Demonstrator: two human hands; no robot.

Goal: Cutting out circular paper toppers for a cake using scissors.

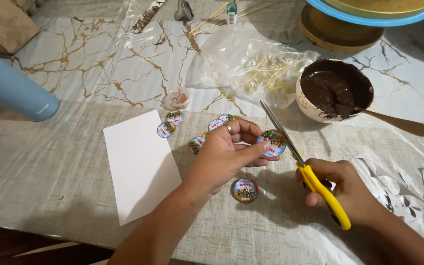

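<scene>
Several round printed stickers [172, 122] already lie cut out on the tabletop [50, 162], another [245, 190] just below the hands; scrap paper [408, 181] sits at right. The left hand [226, 152] pinches one round sticker [272, 143] between closed fingertips. The right hand [342, 189] grips yellow-handled scissors [305, 167], blades nearly closed at the sticker's edge.

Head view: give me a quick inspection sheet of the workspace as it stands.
Surface: table under beige cloth, marbled sheet beyond.
Job's things: round sticker in left hand; yellow scissors in right hand, blades at sticker edge.
Clutter: cut stickers, white card, chocolate bowl with spoon, sprinkle cup, plastic bag, paper offcuts.
Hands: both occupied.
Cables: nothing seen.
Surroundings: blue bottle, cake stand.
</scene>
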